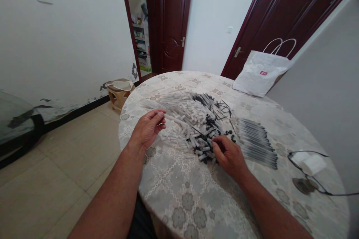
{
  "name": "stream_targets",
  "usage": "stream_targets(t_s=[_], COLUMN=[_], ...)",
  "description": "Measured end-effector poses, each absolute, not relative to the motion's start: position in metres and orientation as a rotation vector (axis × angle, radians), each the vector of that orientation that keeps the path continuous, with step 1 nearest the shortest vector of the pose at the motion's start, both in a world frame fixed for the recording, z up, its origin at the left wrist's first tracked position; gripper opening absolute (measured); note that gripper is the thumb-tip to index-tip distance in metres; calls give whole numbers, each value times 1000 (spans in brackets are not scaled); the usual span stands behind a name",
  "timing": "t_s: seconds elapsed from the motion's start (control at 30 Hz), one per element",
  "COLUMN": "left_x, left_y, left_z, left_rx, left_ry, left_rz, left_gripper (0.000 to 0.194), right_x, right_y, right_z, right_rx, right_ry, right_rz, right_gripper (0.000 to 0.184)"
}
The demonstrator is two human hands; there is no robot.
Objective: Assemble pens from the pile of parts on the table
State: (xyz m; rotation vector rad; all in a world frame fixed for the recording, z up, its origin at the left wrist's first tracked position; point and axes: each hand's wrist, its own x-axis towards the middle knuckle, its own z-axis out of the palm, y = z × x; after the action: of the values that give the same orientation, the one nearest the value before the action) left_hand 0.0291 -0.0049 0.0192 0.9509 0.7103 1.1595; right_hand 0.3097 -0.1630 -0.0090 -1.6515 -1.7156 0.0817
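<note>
A heap of small translucent white tubes (179, 134) covers the middle of the round table, with black caps (211, 123) mixed in along its right side. Over the heap's left edge, my left hand (147, 129) is closed, thumb pressed to the fingers; anything pinched there is too small to make out. My right hand (231, 157) reaches the heap's right edge, its fingers curled together at black and white pieces; what they grip is hidden. To the right of it lies a neat row of clear pen-like sticks (258, 143) with dark ends. Thin black rods (223, 108) are scattered behind the heap.
A patterned cloth covers the round table (193, 201). At the right lie eyeglasses (318, 185), a white tissue pack (314, 164) and a dark round object (304, 186). A white paper bag (262, 73) stands at the back right. A wooden stool (119, 93) is on the floor, left.
</note>
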Motion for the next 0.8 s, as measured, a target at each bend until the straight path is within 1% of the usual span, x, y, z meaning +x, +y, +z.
stream_targets(t_s=[0.47, 0.8], left_x=[32, 36], left_y=[-7, -11], left_z=[20, 20], left_rx=[949, 1054], left_ry=[704, 741], left_rz=[1152, 1144], left_gripper=[35, 34], right_x=[312, 316], right_y=[-162, -164], right_z=[-10, -9], right_rx=[-1642, -1628], right_ry=[-1752, -1807], right_rz=[49, -40], right_gripper=[15, 17])
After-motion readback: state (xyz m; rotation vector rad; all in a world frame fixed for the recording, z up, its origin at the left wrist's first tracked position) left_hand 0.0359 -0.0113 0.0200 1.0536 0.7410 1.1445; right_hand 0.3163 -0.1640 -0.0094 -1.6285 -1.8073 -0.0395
